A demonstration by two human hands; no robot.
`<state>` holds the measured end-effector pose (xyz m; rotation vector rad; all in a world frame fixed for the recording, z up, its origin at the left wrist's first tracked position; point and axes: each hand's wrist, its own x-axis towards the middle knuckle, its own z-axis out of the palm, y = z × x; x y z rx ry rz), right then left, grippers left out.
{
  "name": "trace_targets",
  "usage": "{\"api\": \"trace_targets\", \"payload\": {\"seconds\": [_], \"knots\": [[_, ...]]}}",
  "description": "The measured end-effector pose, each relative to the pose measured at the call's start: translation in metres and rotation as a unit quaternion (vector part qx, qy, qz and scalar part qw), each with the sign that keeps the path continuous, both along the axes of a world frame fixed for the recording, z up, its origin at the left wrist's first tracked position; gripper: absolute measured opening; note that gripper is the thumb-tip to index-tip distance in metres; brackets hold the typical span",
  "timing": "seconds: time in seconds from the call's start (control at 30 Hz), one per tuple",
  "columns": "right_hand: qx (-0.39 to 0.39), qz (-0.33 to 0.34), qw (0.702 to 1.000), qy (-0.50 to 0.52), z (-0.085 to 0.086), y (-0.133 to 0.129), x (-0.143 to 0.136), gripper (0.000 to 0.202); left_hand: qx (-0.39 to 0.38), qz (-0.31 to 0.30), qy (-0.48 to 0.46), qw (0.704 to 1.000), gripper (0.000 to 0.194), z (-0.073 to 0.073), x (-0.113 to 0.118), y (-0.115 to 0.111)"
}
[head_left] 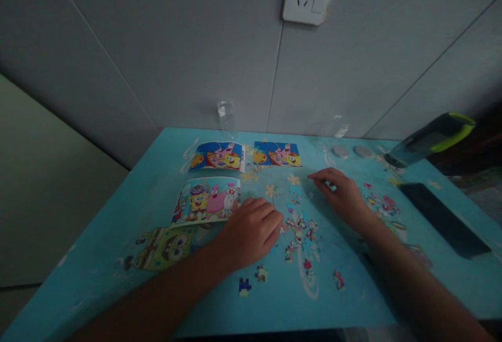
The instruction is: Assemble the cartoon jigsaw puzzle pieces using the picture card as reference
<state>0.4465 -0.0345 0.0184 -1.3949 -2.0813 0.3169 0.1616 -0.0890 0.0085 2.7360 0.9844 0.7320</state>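
Observation:
My left hand (253, 229) rests low over the table, its fingers curled, beside a scattered pile of small puzzle pieces (300, 228); whatever lies under its fingers is hidden. To the right, my right hand (337, 190) is raised a little, thumb and index finger pinched together; anything between the tips is too small to make out. A curved cartoon card (207, 201) lies just left of my left hand. Behind it are another curved card (217, 156) and a blue picture (277, 154). Loose pieces lie nearer the front, including a dark blue one (244, 286).
On the blue table (117, 227), a clear jar (226, 118) stands by the wall. Two round lids (341, 151) lie near a second clear jar (340, 126). A bottle (421, 140) and a dark phone-like slab (443, 219) are at the right.

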Motion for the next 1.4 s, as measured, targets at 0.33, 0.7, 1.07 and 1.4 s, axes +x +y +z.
{"api": "trace_targets", "payload": {"seconds": [0.33,0.7,1.07,1.4], "knots": [[0.028,0.104,0.983,-0.148,-0.019,-0.011,-0.022,0.046,0.000,-0.012,0.012,1.000,0.015,0.000,0.000,-0.003],[0.031,0.096,0.987,-0.128,-0.003,-0.023,-0.023,0.051,0.021,-0.052,0.016,0.998,0.013,0.001,0.002,-0.007],[-0.030,0.151,0.963,-0.220,0.014,-0.045,-0.027,0.052,0.067,-0.038,0.040,0.996,0.013,0.011,-0.004,-0.002],[-0.046,0.145,0.984,-0.094,0.027,-0.038,-0.008,0.043,0.087,-0.021,0.052,0.995,0.016,0.017,-0.010,0.004]]}}
